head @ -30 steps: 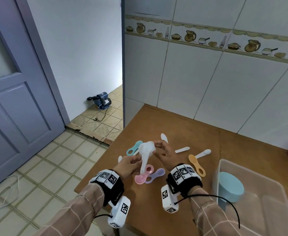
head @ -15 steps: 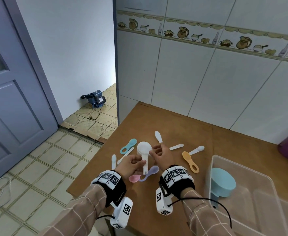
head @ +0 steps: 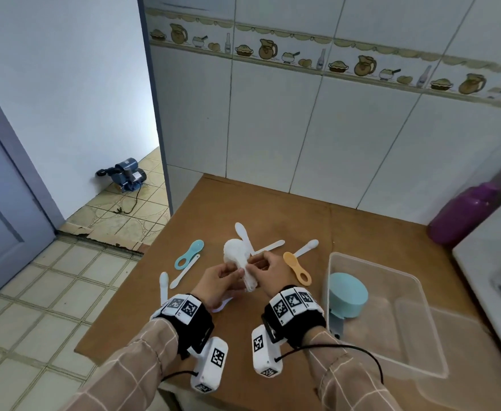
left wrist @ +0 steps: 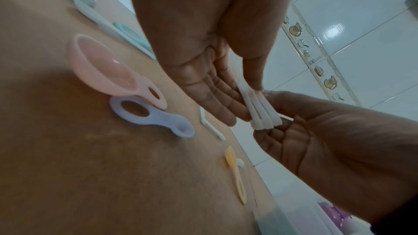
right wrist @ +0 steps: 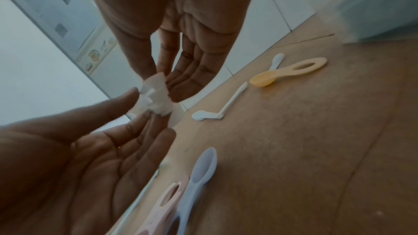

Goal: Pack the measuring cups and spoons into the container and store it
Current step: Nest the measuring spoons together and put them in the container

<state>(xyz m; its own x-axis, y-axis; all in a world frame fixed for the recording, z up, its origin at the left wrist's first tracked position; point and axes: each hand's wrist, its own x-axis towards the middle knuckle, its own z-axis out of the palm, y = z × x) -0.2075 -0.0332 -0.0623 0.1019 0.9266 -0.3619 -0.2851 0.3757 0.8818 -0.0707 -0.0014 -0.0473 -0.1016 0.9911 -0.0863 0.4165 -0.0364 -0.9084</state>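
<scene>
A stack of nested white measuring cups (head: 236, 253) hangs above the brown table (head: 273, 209), bowls away from me and handles (left wrist: 264, 113) toward me. My left hand (head: 238, 272) pinches the handles from the left between thumb and fingers. My right hand (head: 255, 262) pinches them (right wrist: 156, 96) from the right. The clear plastic container (head: 415, 295) stands open at the right with a teal measuring cup (head: 347, 295) inside. Loose on the table lie a teal spoon (head: 188, 255), an orange spoon (head: 296, 266), a pink spoon (left wrist: 108, 67), a lilac spoon (left wrist: 153, 115) and several white spoons (head: 243, 232).
A clear lid (head: 465, 366) lies beside the container at the right. A purple bottle (head: 465, 215) stands at the back right against the tiled wall. The table's left edge drops to a tiled floor, where a blue pump (head: 127, 175) sits by the doorway.
The white cups have come lower and turned in my hands, so the bowls now point away. Both hands have stayed on the stack.
</scene>
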